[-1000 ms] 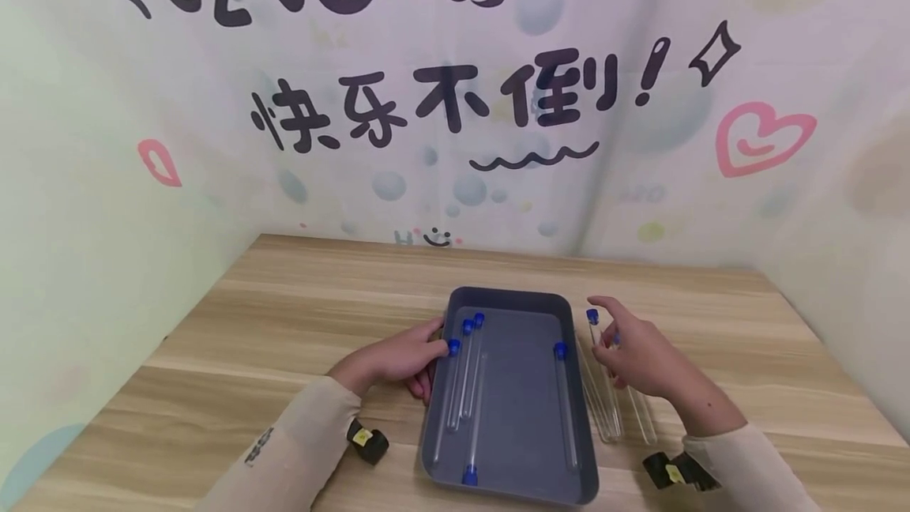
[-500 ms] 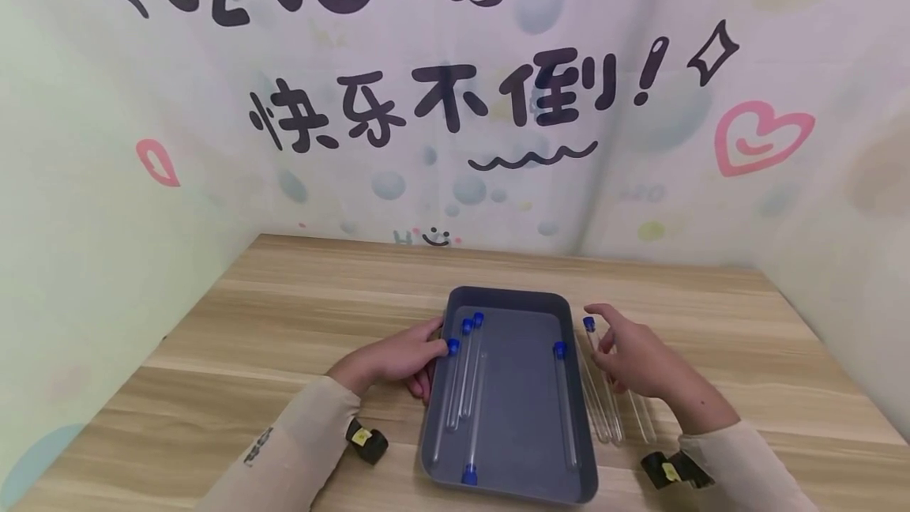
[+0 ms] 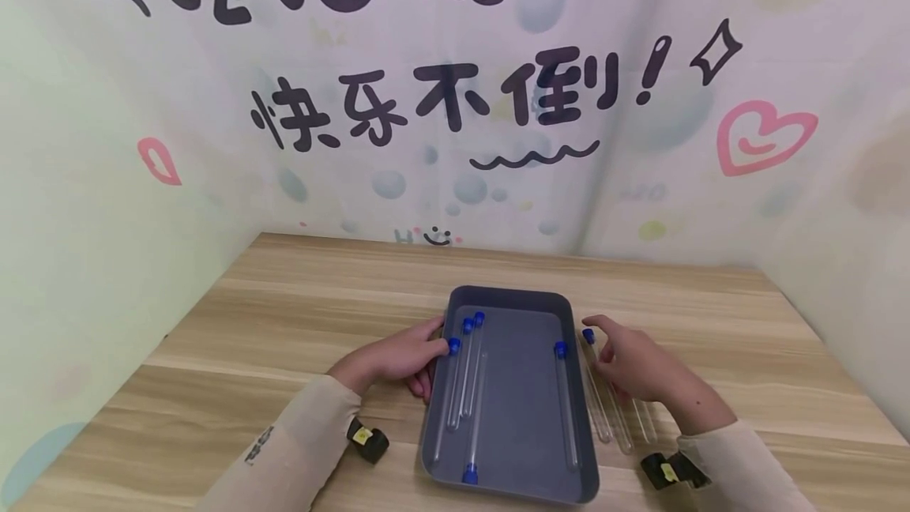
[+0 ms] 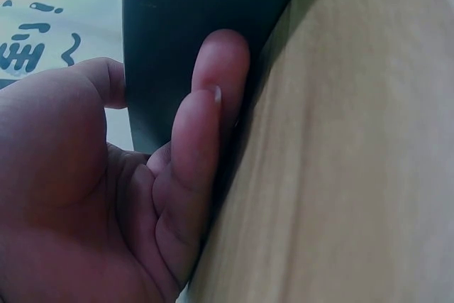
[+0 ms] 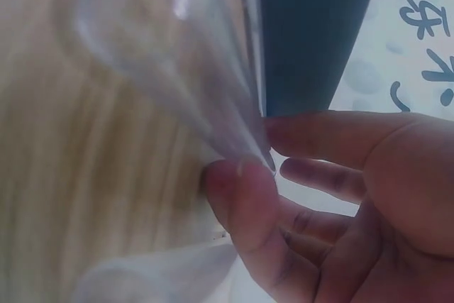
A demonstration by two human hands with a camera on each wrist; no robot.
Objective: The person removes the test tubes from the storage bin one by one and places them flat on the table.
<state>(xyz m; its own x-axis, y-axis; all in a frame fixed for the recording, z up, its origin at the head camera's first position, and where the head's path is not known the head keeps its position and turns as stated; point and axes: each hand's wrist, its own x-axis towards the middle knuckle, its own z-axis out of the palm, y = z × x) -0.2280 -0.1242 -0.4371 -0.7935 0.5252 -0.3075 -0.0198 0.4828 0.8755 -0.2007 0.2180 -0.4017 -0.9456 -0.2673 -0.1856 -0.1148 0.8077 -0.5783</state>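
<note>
A dark grey tray [image 3: 515, 401] lies on the table, holding several clear test tubes with blue caps. My left hand [image 3: 394, 355] grips its left wall, thumb at the rim; in the left wrist view the fingers [image 4: 195, 140] lie along the outside wall. To the right of the tray, my right hand [image 3: 640, 366] pinches a blue-capped test tube [image 3: 613, 405]. The right wrist view has this test tube [image 5: 163, 69] between thumb and fingertips. Beside it lie another test tube [image 3: 599, 416] near the tray and one [image 3: 643, 421] partly under the hand.
Inside the tray, several tubes lie along the left side and one tube [image 3: 567, 409] along the right wall. The wooden table [image 3: 270, 314] extends around the tray. A printed cloth [image 3: 355, 204] hangs behind the table.
My right hand has sunk slightly toward the table, and the cap of the pinched test tube has come down and nearer with it. The left hand and the tray stay put.
</note>
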